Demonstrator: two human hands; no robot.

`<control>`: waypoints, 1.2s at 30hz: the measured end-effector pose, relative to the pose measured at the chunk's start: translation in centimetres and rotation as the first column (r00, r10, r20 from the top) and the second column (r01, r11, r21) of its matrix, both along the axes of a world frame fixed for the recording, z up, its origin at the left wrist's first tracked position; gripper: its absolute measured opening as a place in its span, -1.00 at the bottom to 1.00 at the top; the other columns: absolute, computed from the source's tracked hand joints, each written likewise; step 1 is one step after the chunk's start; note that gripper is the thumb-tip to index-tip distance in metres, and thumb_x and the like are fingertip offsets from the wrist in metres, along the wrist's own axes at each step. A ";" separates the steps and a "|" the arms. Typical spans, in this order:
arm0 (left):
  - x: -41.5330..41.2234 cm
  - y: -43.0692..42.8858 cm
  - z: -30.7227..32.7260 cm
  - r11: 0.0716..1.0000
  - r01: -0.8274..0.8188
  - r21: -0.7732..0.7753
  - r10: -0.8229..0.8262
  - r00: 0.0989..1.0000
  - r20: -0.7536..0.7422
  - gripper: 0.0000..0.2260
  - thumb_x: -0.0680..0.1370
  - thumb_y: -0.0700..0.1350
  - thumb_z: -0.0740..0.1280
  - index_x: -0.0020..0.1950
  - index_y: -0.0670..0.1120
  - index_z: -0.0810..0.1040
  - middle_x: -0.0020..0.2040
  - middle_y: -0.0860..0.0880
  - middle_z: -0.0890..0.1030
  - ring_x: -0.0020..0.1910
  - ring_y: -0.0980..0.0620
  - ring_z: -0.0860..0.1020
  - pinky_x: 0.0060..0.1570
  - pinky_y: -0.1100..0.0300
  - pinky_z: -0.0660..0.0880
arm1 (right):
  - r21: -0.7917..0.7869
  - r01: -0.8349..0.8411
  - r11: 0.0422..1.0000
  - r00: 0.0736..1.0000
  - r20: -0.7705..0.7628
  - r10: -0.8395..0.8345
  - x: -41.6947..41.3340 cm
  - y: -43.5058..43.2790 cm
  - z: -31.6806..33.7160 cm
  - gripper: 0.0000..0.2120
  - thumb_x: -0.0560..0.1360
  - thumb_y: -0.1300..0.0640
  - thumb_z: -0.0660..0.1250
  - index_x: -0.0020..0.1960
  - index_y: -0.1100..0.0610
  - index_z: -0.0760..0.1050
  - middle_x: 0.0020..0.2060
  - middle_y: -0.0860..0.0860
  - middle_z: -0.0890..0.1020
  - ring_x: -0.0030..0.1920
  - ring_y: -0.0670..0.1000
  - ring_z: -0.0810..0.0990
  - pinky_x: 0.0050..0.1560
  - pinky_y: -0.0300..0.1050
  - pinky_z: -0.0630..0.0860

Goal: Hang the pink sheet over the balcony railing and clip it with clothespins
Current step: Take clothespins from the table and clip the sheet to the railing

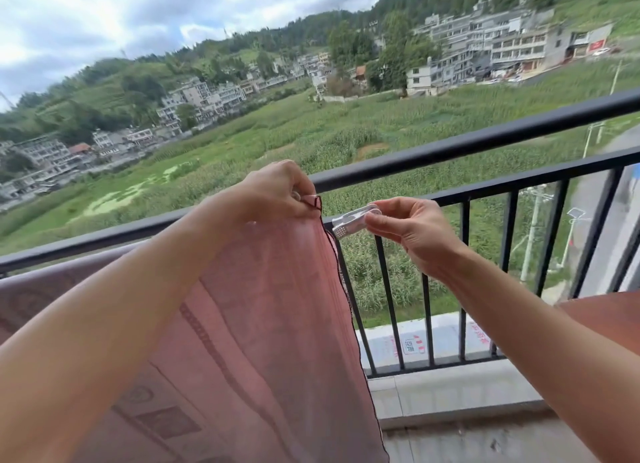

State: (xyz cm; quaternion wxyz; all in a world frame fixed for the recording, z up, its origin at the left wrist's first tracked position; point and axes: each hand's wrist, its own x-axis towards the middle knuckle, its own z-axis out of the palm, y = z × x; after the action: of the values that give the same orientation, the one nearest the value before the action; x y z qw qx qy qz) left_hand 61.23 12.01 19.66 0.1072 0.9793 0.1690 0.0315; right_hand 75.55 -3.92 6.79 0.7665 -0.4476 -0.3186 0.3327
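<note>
observation, head view. the pink sheet with a woven border pattern and a dark stitched edge (270, 307) lies over the black metal balcony railing (450, 151) and hangs down its near side. its long run follows the top rail away to the left. its right edge drops from the top corner to the bottom of the frame, slanting slightly rightward.

the left hand (277, 192) is at the top rail, fingers curled, pinching the sheet's upper right corner. the sheet falls directly below this hand and forearm.

the right hand (412, 230) is just right of the sheet's edge, in front of the vertical bars, apart from the left hand. thumb and fingers pinch the tail end of a white translucent plastic clothespin (349, 222).

the clothespin's long axis is near horizontal, tilted a little down at its left end. its ribbed jaw end points left at the sheet's dark edge, just below the left hand. it is just beside that edge; contact cannot be told, nor whether its jaws are parted.

a pale concrete ledge (450, 390) runs under the railing. green fields (311, 133) and grey buildings (502, 47) lie beyond.
</note>
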 end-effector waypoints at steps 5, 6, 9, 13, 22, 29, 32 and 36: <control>0.0 0.5 -0.2 0.998 0.020 -0.060 -0.019 1.000 0.021 -0.84 0.45 -0.04 0.48 -0.33 0.07 0.65 -0.32 0.17 0.57 -0.22 0.13 0.50 -0.06 0.08 0.51 | 0.009 -0.017 1.000 1.000 -0.005 0.017 -0.1 2.1 -0.5 -0.82 0.27 0.29 0.46 -0.13 0.27 0.60 -0.25 0.06 0.70 -0.20 -0.01 0.68 -0.07 -0.18 0.61; 0.1 0.5 -0.2 0.998 0.022 -0.067 -0.020 1.000 0.023 -0.84 0.45 -0.04 0.48 -0.34 0.08 0.65 -0.34 0.18 0.56 -0.24 0.13 0.49 -0.08 0.10 0.49 | 0.010 -0.027 1.000 0.999 -0.026 0.028 0.0 2.4 -0.8 -0.82 0.27 0.28 0.47 -0.13 0.27 0.61 -0.25 0.07 0.71 -0.20 0.00 0.68 -0.06 -0.16 0.62; 0.2 0.6 -0.3 0.997 0.019 -0.073 -0.017 0.999 0.027 -0.85 0.44 -0.02 0.49 -0.34 0.09 0.66 -0.36 0.17 0.55 -0.27 0.13 0.46 -0.16 0.10 0.45 | 0.024 -0.049 0.999 0.996 -0.071 0.051 -0.2 3.3 -1.4 -0.82 0.27 0.27 0.47 -0.13 0.26 0.62 -0.24 0.07 0.71 -0.17 0.00 0.66 -0.03 -0.14 0.61; 0.2 0.5 -0.2 0.997 0.041 -0.066 -0.039 0.999 0.034 -0.88 0.45 -0.01 0.48 -0.30 0.08 0.67 -0.29 0.11 0.59 -0.22 0.09 0.49 -0.10 0.01 0.50 | -0.018 -0.091 0.996 0.995 -0.043 0.091 -1.0 4.5 -2.0 -0.88 0.26 0.25 0.50 -0.20 0.22 0.65 -0.26 0.06 0.70 -0.20 -0.01 0.63 -0.06 -0.14 0.57; -0.6 -0.3 -1.0 0.992 -0.055 0.116 0.027 0.972 0.231 -0.91 0.45 0.03 0.47 -0.18 0.04 0.64 -0.21 0.09 0.54 -0.17 0.10 0.47 -0.13 0.12 0.40 | -0.106 -0.215 0.971 0.976 0.012 0.217 -0.5 3.7 -2.9 -0.51 0.36 0.23 0.49 0.28 0.11 0.52 0.03 0.07 0.69 0.02 0.06 0.65 0.01 -0.05 0.52; -7.1 -4.0 -5.3 0.995 -0.006 -0.099 0.049 0.898 0.438 -0.52 0.49 -0.39 0.21 0.33 0.00 0.33 -0.06 -0.01 0.52 -0.22 0.28 0.45 -0.09 0.35 0.39 | -0.191 0.006 0.982 0.991 0.129 0.019 0.3 0.2 -4.9 -0.43 0.37 0.11 0.49 0.35 0.06 0.44 0.11 0.04 0.68 0.08 0.03 0.67 -0.04 -0.08 0.55; -8.8 -4.2 -10.8 0.918 -0.069 -0.390 0.202 0.929 0.310 -0.64 0.59 -0.27 0.23 0.35 -0.04 0.31 0.06 -0.07 0.56 -0.11 0.20 0.61 0.01 0.20 0.56 | -0.238 0.019 0.971 0.985 0.170 0.023 -1.1 -1.3 -7.1 -0.64 0.44 0.18 0.47 0.22 0.13 0.54 0.00 0.06 0.71 -0.03 0.03 0.69 -0.18 -0.19 0.54; -10.9 -4.1 -19.2 0.625 -0.285 -0.727 0.369 0.928 -0.047 -0.83 0.59 -0.18 0.28 0.18 -0.07 0.42 -0.01 -0.06 0.58 -0.27 0.08 0.57 -0.25 0.18 0.52 | -0.352 -0.002 0.936 0.959 0.264 0.102 -4.2 -2.0 -11.0 -0.81 0.44 0.19 0.49 0.05 0.15 0.63 -0.19 0.07 0.73 -0.17 0.00 0.70 -0.30 -0.26 0.51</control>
State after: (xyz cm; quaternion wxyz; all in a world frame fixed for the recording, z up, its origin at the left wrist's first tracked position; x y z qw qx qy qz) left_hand 50.31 7.92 0.49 0.4848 0.8064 0.3369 0.0337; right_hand 71.32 -5.90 -4.20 0.6135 -0.6098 -0.3709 0.3379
